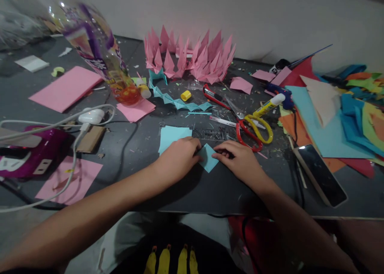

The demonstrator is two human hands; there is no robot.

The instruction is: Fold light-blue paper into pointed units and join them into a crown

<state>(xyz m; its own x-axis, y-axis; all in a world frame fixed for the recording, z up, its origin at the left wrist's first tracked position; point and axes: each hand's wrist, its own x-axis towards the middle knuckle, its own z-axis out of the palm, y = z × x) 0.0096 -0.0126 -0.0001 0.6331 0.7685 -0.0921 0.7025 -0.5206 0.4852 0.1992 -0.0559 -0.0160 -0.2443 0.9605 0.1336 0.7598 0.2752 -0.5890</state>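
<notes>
Near the table's front edge, a small light-blue paper square (209,159) is turned like a diamond, with creases near its top. My left hand (181,156) pinches its left corner, and my right hand (238,158) pinches the right corner between thumb and fingers. A stack of light-blue paper sheets (174,137) lies just behind my left hand, partly covered by it. Farther back runs a row of folded light-blue paper pieces (177,102). Behind that stand several pointed pink folded paper pieces (207,60).
Scissors (252,130) with red and yellow handles, a red utility knife (216,96) and a glue stick (271,104) lie beyond my right hand. A phone (321,176) and coloured paper (324,126) are at right. A bottle (105,58), white cables (79,146) and pink paper (67,88) are at left.
</notes>
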